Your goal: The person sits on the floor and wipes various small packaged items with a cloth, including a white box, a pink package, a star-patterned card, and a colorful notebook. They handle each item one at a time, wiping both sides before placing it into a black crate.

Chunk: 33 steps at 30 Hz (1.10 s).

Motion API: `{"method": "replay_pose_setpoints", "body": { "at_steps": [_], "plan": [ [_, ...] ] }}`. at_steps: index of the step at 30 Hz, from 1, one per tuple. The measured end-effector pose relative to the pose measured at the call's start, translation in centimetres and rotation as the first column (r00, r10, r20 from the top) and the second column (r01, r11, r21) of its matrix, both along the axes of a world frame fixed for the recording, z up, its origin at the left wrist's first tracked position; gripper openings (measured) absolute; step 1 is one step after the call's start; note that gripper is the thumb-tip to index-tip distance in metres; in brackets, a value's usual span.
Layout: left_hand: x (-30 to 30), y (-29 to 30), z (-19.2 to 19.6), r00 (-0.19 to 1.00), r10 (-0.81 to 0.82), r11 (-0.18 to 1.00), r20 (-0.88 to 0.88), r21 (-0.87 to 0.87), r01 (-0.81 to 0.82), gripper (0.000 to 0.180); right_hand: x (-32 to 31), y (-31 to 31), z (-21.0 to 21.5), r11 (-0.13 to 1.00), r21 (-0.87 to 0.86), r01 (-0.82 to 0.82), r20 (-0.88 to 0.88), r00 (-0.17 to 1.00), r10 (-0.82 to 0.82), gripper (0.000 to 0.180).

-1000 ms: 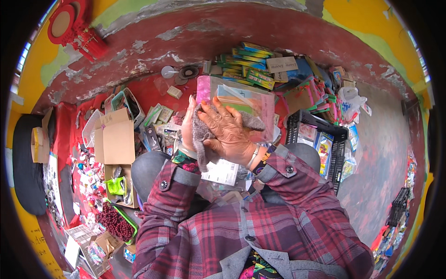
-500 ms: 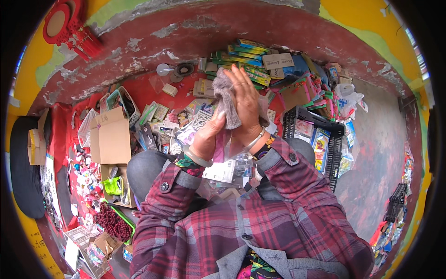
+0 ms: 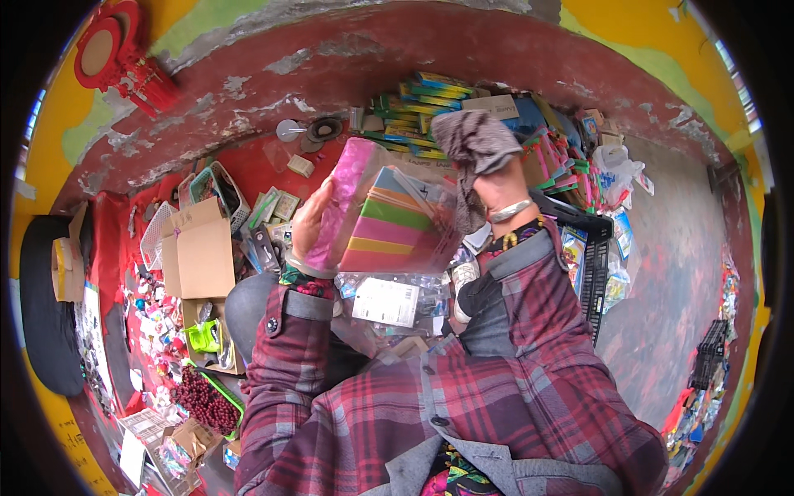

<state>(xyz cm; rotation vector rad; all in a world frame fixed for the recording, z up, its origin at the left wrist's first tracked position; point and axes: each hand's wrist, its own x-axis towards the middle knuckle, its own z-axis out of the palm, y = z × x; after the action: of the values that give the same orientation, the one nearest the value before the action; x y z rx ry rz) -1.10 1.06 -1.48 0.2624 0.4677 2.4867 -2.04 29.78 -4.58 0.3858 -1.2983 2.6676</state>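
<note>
My left hand (image 3: 311,223) grips the edge of a flat clear plastic packet (image 3: 393,221), held up in front of my chest. A shiny pink strip runs down its left side, and orange, green, pink and yellow bands show inside. In my right hand (image 3: 501,187) is a crumpled grey cloth (image 3: 478,142), which hangs over the fingers and down beside the packet's right edge. Most of the right fingers are hidden under the cloth. Below the packet, in front of me, lie clear plastic wrappings and a white label card (image 3: 385,302).
An open cardboard box (image 3: 197,256) and a tray of dark red beads (image 3: 204,402) stand at left. Stacked yellow-green boxes (image 3: 426,103) lie by the wall. On my right are a black plastic crate (image 3: 594,285) and a white plastic bag (image 3: 614,165).
My hands, close together with the cloth between them before, have moved apart. The right carried the cloth rightward; the left moved left, and the packet now faces me broadside.
</note>
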Motion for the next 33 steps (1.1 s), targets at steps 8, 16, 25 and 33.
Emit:
{"method": "replay_pose_setpoints", "body": {
  "at_steps": [8, 16, 25, 33],
  "plan": [
    [0.1, 0.1, -1.0, 0.997, -0.005, 0.991, 0.083, -0.135, 0.017, 0.035, 1.7, -4.0, 1.9, 0.963, -0.006, -0.27, 0.22, 0.939, 0.264, 0.037],
    [0.5, 1.2, 0.0, 0.999, -0.033, 0.948, 0.002, -0.318, 0.032, 0.05, 3.6, -7.9, 5.0, 0.905, 0.349, -0.245, 0.27, 0.951, 0.154, 0.02],
    [1.6, 2.0, 0.6, 0.989, -0.096, 0.995, 0.114, 0.001, 0.097, 0.076, 1.8, -5.6, 3.2, 0.943, 0.099, 0.318, 0.347, 0.877, -0.333, 0.018],
    [2.3, 2.2, -0.8, 0.974, -0.196, 0.858, 0.111, -0.461, 0.226, 0.044, 1.8, -5.6, 2.4, 0.917, 0.124, 0.379, 0.377, 0.837, -0.397, 0.018]
  ]
}}
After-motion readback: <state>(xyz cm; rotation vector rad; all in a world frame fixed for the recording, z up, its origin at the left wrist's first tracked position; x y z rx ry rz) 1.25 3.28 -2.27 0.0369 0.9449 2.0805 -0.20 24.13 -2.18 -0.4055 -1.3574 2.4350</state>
